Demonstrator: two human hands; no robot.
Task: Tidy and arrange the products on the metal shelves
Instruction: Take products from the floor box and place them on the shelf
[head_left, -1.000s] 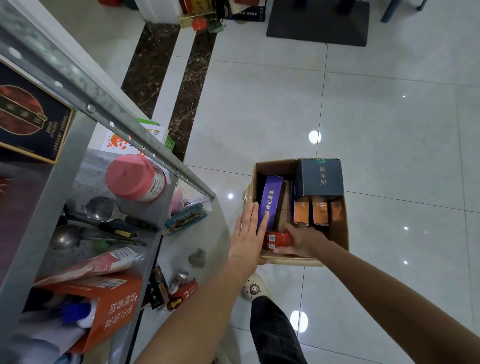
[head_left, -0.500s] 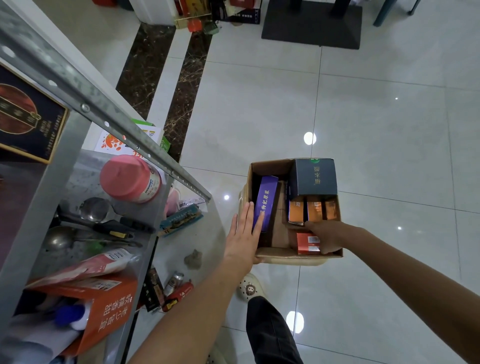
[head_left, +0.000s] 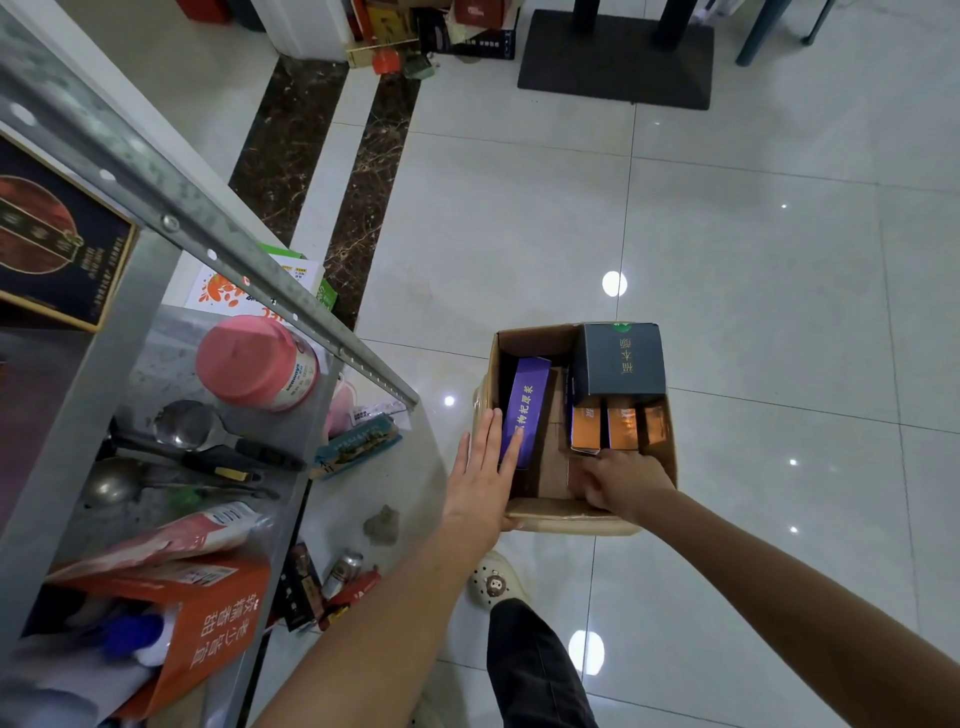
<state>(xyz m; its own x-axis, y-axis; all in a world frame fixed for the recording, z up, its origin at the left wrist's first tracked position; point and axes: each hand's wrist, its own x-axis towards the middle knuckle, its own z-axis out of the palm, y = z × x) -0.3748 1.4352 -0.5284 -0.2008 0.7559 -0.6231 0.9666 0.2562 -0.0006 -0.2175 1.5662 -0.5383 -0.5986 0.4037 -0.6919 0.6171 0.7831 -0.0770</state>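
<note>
Open cardboard carton (head_left: 571, 521) sits on glossy pale floor tiles (head_left: 753, 260) beside the metal shelves (head_left: 208, 221), with a purple box (head_left: 530, 400), a dark blue box (head_left: 618, 364) and orange packs (head_left: 587, 428) inside. Left hand (head_left: 485, 467) lies flat against the purple box. Right hand (head_left: 623, 480) is curled inside, its grip hidden.

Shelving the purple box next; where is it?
Head view: the purple box stands at the left inside the cardboard box, left hand against it, navy box to its right.
</note>
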